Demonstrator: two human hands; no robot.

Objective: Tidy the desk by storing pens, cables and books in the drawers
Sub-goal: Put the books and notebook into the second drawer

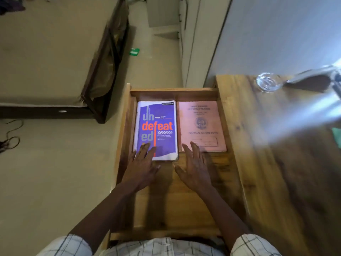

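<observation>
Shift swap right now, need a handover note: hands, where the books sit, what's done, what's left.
Left hand: open, fingers flat on the purple book's near end.
Right hand: open, fingers straight at the pink record book's near edge.
Both books lie flat, side by side, at the far end of the open drawer.
Done: two books stored.
Left: no pens or cables in the drawer; close it. A glass stands on the desk.

Dim warm light, glare streak at right, edges smeared, perhaps motion blur.
</observation>
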